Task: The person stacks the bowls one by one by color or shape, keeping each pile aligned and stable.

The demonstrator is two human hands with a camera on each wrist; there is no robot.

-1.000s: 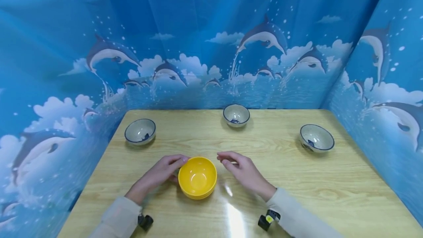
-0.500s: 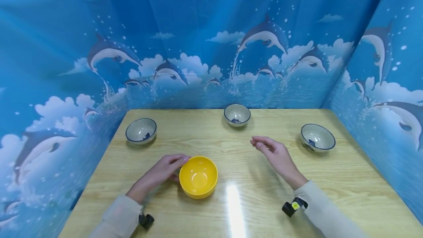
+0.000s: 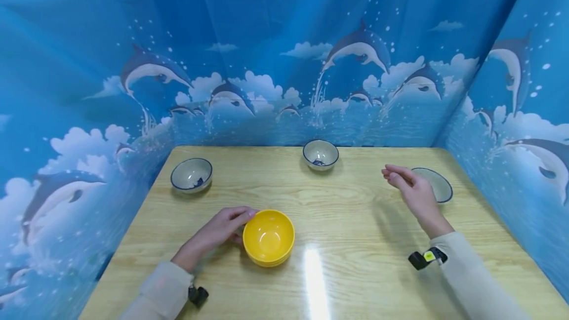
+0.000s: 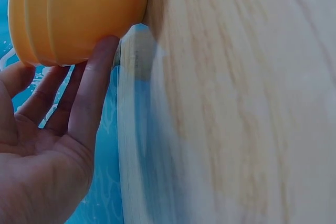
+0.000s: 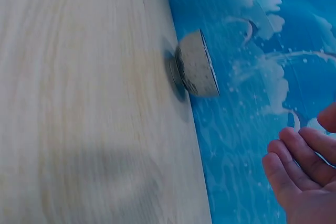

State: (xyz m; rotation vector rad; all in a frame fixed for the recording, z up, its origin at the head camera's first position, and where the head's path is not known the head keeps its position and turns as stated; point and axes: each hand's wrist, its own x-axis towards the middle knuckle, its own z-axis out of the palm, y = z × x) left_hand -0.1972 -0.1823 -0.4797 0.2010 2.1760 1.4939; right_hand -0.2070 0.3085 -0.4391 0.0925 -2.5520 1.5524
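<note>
A stack of yellow bowls (image 3: 268, 237) stands upright on the table in front of me, its lower rims showing beneath the top one. My left hand (image 3: 221, 231) holds it from the left, thumb at the rim and fingers round the side. In the left wrist view, fingertips of the left hand (image 4: 58, 124) touch the yellow wall. Over to the right, my right hand (image 3: 415, 196) hovers above the table with loosely bent fingers and nothing in them. It partly hides a grey bowl with a blue rim (image 3: 437, 185) just behind it.
Another grey blue-rimmed bowl (image 3: 320, 155) stands at the table's back edge, and a third grey bowl (image 3: 191, 176) at the back left. The wooden table (image 3: 338, 270) meets a dolphin-printed blue curtain (image 3: 266, 38) at the back and sides.
My right hand has moved from beside the yellow stack to the far right, up to the right-hand grey bowl. The left hand has stayed on the yellow stack.
</note>
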